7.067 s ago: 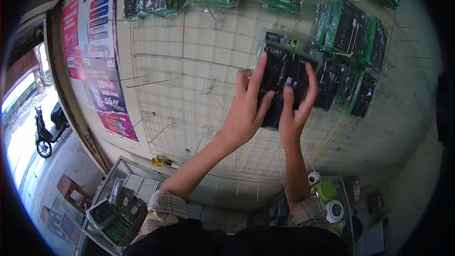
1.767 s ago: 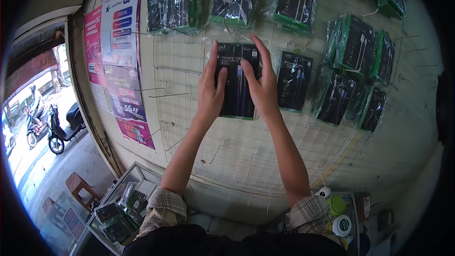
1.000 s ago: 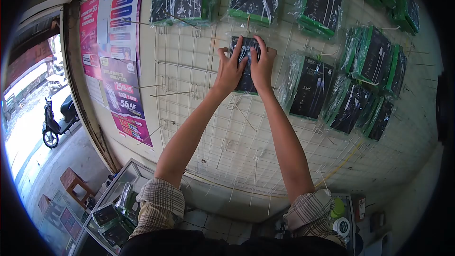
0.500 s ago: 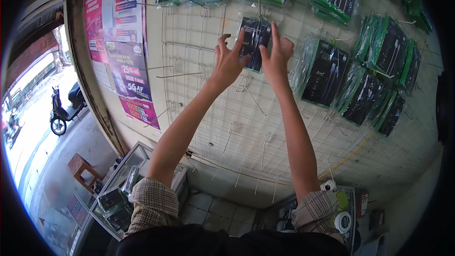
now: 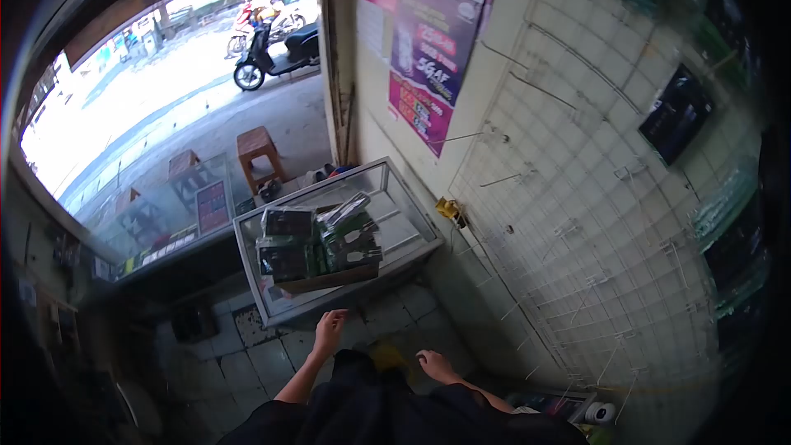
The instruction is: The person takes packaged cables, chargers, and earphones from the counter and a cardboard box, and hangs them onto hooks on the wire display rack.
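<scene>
The left hand (image 5: 329,331) hangs just off the near side of the glass display case (image 5: 416,235), its fingers loosely bent and parted, with nothing in its grasp. The right hand (image 5: 437,367), nearer the body, is half curled and also looks to hold nothing. On top of the case, a little beyond the left hand and touched by neither, the plastic-wrapped cable packs (image 5: 354,249) lie heaped in a low cardboard box (image 5: 334,282). Their wrapping looks slick, so a pack would probably come away cleanest pinched by its edges, with the other hand steadying the box and the case glass left unpressed. To the right, a dark pack (image 5: 677,115) hangs alone on the wire grid (image 5: 568,222). Farther left stand a wooden stool (image 5: 257,148) and, outside, a parked scooter (image 5: 284,53).
</scene>
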`<action>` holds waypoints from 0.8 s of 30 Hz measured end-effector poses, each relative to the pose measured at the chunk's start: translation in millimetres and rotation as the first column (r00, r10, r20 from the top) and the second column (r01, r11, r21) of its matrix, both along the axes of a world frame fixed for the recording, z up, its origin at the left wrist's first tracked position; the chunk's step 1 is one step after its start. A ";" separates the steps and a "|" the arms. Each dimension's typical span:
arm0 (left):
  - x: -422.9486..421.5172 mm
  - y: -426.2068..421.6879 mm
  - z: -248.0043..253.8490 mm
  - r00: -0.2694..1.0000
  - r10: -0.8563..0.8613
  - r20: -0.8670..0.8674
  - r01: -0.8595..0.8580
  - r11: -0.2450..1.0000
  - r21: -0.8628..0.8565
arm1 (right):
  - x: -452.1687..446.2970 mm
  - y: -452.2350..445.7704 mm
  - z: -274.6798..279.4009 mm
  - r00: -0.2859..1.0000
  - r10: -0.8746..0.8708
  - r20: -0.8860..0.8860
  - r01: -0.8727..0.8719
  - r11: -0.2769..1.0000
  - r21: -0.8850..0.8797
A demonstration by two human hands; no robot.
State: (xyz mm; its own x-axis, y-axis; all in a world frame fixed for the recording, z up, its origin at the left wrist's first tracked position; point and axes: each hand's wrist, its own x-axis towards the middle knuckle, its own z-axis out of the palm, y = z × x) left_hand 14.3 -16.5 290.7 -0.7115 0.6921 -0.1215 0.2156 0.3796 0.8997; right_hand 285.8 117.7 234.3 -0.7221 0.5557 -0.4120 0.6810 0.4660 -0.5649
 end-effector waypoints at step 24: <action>-149.8 -58.1 -115.3 0.596 0.803 0.027 -0.803 0.594 0.045 | -361.3 7.7 -9.3 0.926 -0.023 -0.376 -0.057 0.978 -0.200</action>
